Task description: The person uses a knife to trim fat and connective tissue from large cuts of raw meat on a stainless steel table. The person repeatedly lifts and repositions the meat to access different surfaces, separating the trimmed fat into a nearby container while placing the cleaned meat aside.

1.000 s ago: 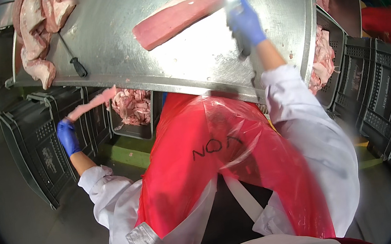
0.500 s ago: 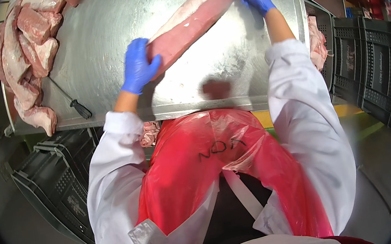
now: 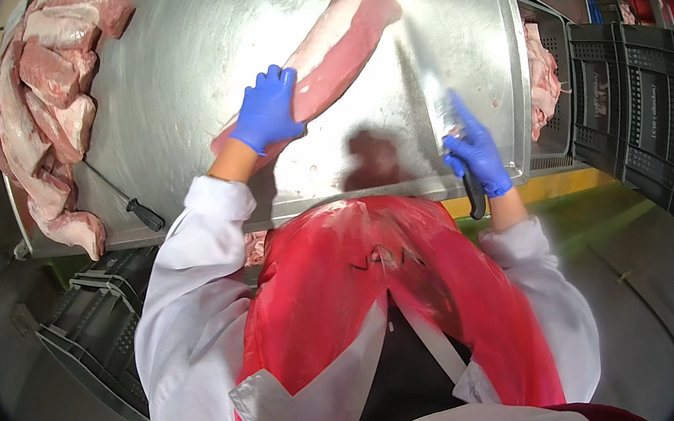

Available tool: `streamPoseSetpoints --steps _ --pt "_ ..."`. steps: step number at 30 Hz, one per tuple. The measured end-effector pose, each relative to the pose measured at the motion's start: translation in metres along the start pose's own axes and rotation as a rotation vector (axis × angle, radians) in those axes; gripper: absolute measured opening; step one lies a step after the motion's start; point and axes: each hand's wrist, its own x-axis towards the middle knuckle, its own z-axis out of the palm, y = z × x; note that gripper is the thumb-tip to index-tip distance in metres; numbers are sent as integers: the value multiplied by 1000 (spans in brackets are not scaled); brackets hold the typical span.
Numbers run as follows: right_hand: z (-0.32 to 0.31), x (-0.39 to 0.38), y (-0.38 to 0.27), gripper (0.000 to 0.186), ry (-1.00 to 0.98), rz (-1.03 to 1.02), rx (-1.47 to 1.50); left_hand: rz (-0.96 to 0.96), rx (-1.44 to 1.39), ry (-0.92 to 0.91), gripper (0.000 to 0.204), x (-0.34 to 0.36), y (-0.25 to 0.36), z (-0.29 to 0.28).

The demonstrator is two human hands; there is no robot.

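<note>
A long pink pork loin (image 3: 346, 41) with a pale fatty strip lies slantwise on the steel table (image 3: 169, 79). My blue-gloved left hand (image 3: 268, 111) is closed over its near end, fingers across the top. On the right, my gloved right hand (image 3: 479, 153) grips a knife (image 3: 475, 196) by its dark handle near the table's front edge. The blade points away from me, blurred, and looks apart from the meat.
Several pork pieces (image 3: 50, 69) are heaped at the table's left side. Beside them rests a thin rod with a black handle (image 3: 144, 215). Dark crates (image 3: 630, 99) stand at the right, one holding meat (image 3: 541, 80). Another crate (image 3: 94, 324) sits below left.
My right hand has drawn back toward me with the knife, away from the loin's far end. The loin has shifted nearer and left; my left hand now lies farther over it.
</note>
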Motion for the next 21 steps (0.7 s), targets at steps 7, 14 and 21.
streamPoseSetpoints --steps 7,14,21 --pt "-70 92 -12 81 324 -249 -25 -28 -144 265 58 185 93 -42" --pt "-42 162 -13 79 285 -200 96 -168 -516 218 28 251 42 -8" --pt "-21 241 -47 80 81 -182 -126 -175 -598 183 15 250 63 -22"
